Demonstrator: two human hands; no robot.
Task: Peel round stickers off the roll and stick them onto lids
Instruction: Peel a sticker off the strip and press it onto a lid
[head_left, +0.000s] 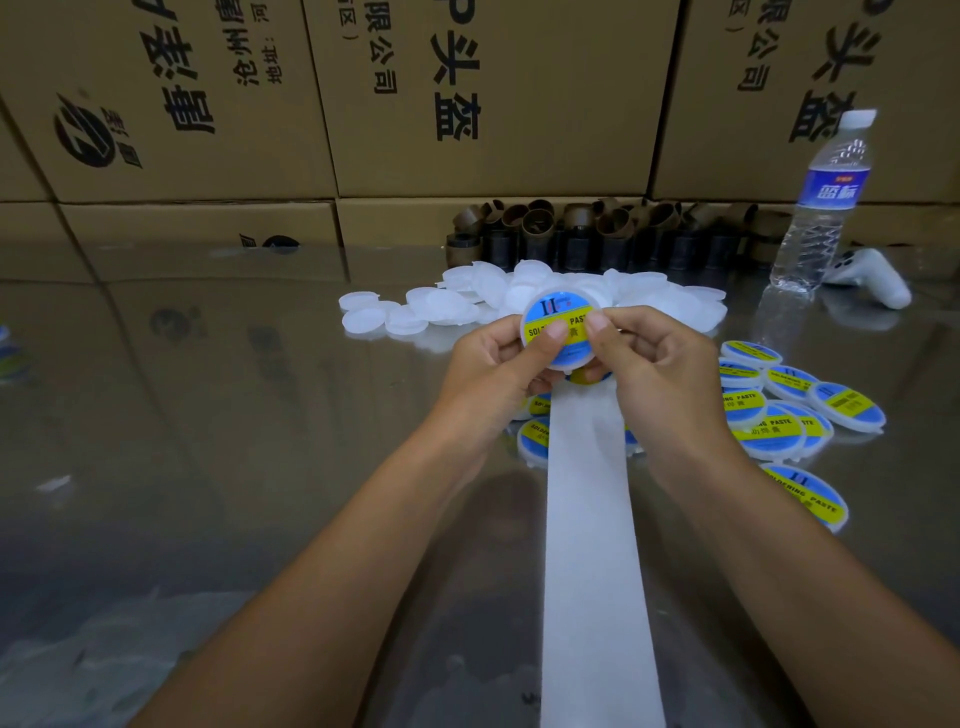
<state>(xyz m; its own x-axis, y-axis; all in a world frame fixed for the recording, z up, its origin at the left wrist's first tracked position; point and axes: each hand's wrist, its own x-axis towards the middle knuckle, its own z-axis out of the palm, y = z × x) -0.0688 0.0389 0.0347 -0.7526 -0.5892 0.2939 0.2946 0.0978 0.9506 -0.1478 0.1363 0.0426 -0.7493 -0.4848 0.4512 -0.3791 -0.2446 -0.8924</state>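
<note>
Backing strip (592, 545), white, runs lengthwise from the bottom frame edge straight away twd the hands; near end cut off by frame, far end hidden under them. Above it, left hand (493, 364) grips the lid (558, 312) at its left rim and right hand (649, 358) at its right rim. Both thumbs press on the sticker (574, 321); other fingers curl behind. Lid tilts face-up twd camera, yellow band running left-right, print partly covered by the thumbs. R of strip: stickered lids (779, 405) on shiny table (208, 415), some hidden by the wrist. Beyond: plain lids (447, 306) in a pile, cardboard cores (597, 228), upright water bottle (815, 208), cartons (467, 93) at back.
</note>
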